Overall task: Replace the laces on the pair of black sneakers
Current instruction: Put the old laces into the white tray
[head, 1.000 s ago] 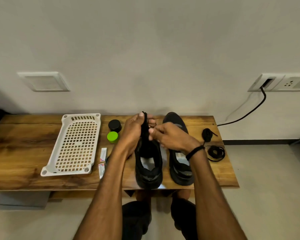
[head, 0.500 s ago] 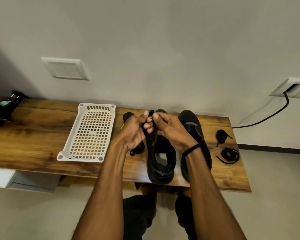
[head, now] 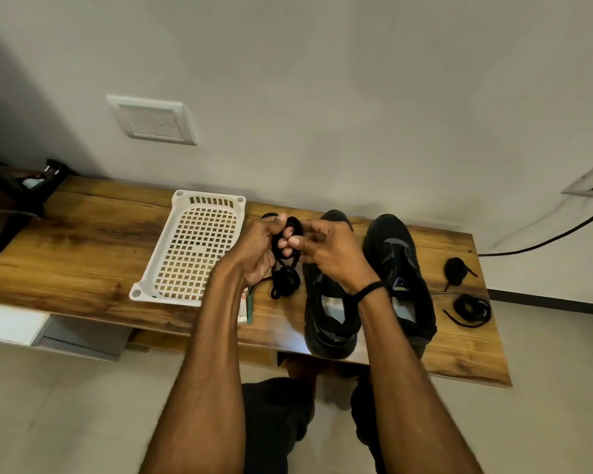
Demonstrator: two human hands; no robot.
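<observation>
This looks like a room in a home. A wooden worktop sits against a bare painted wall with a white switch plate, a socket and black cable past its right edge, a pale floor and dark skirting.

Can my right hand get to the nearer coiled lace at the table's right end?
Probably, but not freely: the right hand, with the left hand, pinches a black lace. The coiled lace lies uncovered, beyond the right sneaker, so it must let go first.
</observation>
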